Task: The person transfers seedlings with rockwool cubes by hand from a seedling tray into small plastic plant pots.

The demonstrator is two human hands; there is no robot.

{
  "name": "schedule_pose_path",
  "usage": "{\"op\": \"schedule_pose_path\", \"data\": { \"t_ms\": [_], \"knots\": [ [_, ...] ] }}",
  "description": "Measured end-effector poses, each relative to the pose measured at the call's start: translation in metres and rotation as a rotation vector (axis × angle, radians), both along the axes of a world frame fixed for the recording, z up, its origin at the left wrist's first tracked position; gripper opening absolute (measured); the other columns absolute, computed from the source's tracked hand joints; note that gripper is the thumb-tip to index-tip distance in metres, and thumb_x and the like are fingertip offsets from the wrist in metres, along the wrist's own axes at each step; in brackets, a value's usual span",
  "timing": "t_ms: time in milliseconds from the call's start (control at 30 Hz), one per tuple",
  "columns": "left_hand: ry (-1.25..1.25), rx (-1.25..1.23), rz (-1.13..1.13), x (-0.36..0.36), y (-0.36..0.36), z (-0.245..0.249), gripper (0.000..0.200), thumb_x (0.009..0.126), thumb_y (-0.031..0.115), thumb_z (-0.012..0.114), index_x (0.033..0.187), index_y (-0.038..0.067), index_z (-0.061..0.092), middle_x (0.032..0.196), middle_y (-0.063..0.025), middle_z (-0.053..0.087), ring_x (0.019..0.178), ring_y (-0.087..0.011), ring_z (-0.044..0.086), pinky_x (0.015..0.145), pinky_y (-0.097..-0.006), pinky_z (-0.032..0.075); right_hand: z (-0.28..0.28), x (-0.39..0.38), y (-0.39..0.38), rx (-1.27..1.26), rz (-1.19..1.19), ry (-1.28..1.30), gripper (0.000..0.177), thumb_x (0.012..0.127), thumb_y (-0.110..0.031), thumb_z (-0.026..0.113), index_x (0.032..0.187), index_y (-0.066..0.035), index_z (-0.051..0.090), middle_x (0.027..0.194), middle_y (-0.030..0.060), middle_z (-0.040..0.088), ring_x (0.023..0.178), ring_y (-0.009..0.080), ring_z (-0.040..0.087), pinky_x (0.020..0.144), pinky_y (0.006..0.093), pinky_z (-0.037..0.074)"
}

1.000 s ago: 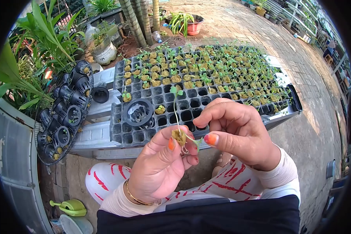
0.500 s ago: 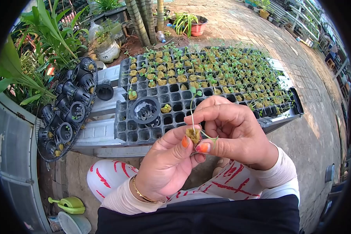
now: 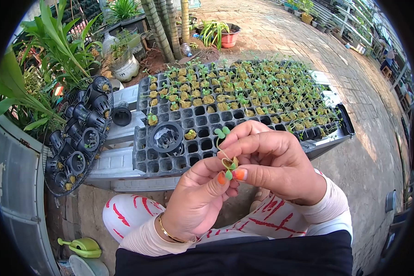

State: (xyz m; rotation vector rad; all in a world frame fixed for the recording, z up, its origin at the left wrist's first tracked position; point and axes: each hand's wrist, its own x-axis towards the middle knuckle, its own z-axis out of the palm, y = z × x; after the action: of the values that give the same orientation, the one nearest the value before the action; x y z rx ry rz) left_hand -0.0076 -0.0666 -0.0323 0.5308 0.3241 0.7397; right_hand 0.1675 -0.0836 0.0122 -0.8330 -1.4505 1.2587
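Note:
A small seedling (image 3: pixel 222 133) with round green leaves and a thin pale stem is held between my hands, above the front edge of the black seedling tray (image 3: pixel 145 153). My left hand (image 3: pixel 195 198) pinches its brownish plug from the left with thumb and fingers. From the right, my right hand (image 3: pixel 276 163) pinches the same plug with thumb and fingers, which partly hide it. Lower leaves hang over the thumbtips. Beyond my left hand, an open black net pot (image 3: pixel 167 138) rests on the tray, and one plug with a tiny sprout (image 3: pixel 190 134) sits in a cell beside it.
A black wire basket (image 3: pixel 101 152) of net pots stands left of the tray, with another black pot (image 3: pixel 122 115) on the slatted metal bench (image 3: pixel 112 158). Many sprouted plugs fill the tray's far cells. A green watering can (image 3: pixel 85 247) and a bucket (image 3: pixel 88 266) stand lower left.
The seedling's plug has tilted between my fingers. Its upper leaves have shifted slightly left and down, and the lower leaves now hang in front of the plug. The view has shifted slightly.

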Motion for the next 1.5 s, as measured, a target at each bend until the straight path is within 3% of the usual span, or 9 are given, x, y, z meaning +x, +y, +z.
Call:
{"op": "schedule_pose_path", "data": {
  "t_ms": [333,400,500,733,800,900,1300,1467,1500],
  "knots": [
    [0.331,0.537,0.200,-0.026,0.003,0.029,0.041,0.080,0.026,0.069,0.107,0.000,0.053,0.096,-0.0100,0.058,0.083,-0.0155,0.056,0.072,-0.0278,0.046,0.002,0.010,0.001,-0.185,-0.108,0.214,0.023,0.077,0.002,0.065,0.099,0.001,0.059,0.083,0.0019,0.059,0.077,0.0070,0.057,0.072,0.0200,0.047],
    [0.622,1.118,0.468,-0.044,0.010,0.035,0.053,0.075,0.027,0.074,0.113,-0.001,0.052,0.106,-0.0112,0.056,0.094,-0.0159,0.054,0.080,-0.0286,0.043,0.002,0.011,0.002,-0.196,-0.129,0.223,0.021,0.075,0.002,0.067,0.092,-0.001,0.056,0.079,0.0004,0.058,0.073,0.0053,0.054,0.068,0.0185,0.045],
    [1.151,1.505,0.778,-0.055,0.024,0.050,0.069,0.067,0.030,0.077,0.122,0.000,0.049,0.119,-0.0111,0.051,0.105,-0.0176,0.049,0.088,-0.0301,0.038,-0.001,0.017,0.003,-0.107,-0.202,0.059,0.019,0.074,0.002,0.066,0.090,-0.001,0.056,0.076,-0.0021,0.054,0.066,0.0023,0.048,0.058,0.0162,0.040],
    [1.219,1.433,0.567,-0.059,0.045,0.041,0.081,0.056,0.015,0.080,0.127,0.000,0.044,0.128,-0.0167,0.043,0.118,-0.0279,0.042,0.100,-0.0356,0.031,-0.009,0.018,0.008,0.050,-0.355,-0.100,0.019,0.070,0.004,0.062,0.089,0.001,0.059,0.074,-0.0021,0.054,0.061,0.0018,0.044,0.051,0.0152,0.034],
    [1.218,1.410,0.546,-0.056,0.049,0.037,0.081,0.056,0.013,0.080,0.127,0.000,0.044,0.128,-0.0167,0.043,0.119,-0.0279,0.041,0.100,-0.0352,0.030,-0.017,0.019,0.014,0.319,-0.419,-0.200,0.024,0.067,0.006,0.061,0.090,0.000,0.061,0.076,-0.0011,0.054,0.062,0.0027,0.045,0.050,0.0158,0.032],
    [1.226,1.364,0.539,-0.052,0.054,0.031,0.079,0.057,0.008,0.078,0.127,-0.001,0.044,0.127,-0.0166,0.044,0.118,-0.0277,0.042,0.100,-0.0344,0.031,-0.006,0.023,0.008,0.184,-0.387,-0.328,0.028,0.069,0.007,0.063,0.096,0.004,0.059,0.088,0.0041,0.054,0.077,0.0065,0.049,0.066,0.0188,0.039],
    [1.045,1.141,0.594,-0.042,0.064,0.016,0.064,0.066,-0.006,0.068,0.125,-0.001,0.045,0.108,-0.0108,0.056,0.104,-0.0185,0.052,0.090,-0.0287,0.040,-0.006,0.021,0.012,0.186,-0.343,-0.145,0.027,0.064,0.010,0.062,0.090,0.004,0.061,0.093,0.0075,0.055,0.073,0.0060,0.050,0.059,0.0160,0.035],
    [0.541,0.765,0.559,-0.043,0.062,0.019,0.067,0.070,-0.004,0.069,0.130,-0.002,0.038,0.106,-0.0090,0.055,0.098,-0.0140,0.054,0.085,-0.0255,0.044,-0.004,0.015,0.008,0.114,-0.366,-0.124,0.029,0.066,0.011,0.061,0.094,0.005,0.062,0.093,0.0069,0.054,0.079,0.0077,0.052,0.068,0.0173,0.039],
    [0.488,0.709,0.459,-0.048,0.062,0.019,0.066,0.079,0.007,0.064,0.134,-0.004,0.029,0.113,-0.0143,0.052,0.105,-0.0288,0.056,0.094,-0.0429,0.044,-0.004,0.014,0.008,0.128,-0.384,-0.101,0.031,0.066,0.012,0.061,0.096,0.005,0.062,0.093,0.0066,0.053,0.081,0.0086,0.052,0.072,0.0181,0.040]
  ]
}}
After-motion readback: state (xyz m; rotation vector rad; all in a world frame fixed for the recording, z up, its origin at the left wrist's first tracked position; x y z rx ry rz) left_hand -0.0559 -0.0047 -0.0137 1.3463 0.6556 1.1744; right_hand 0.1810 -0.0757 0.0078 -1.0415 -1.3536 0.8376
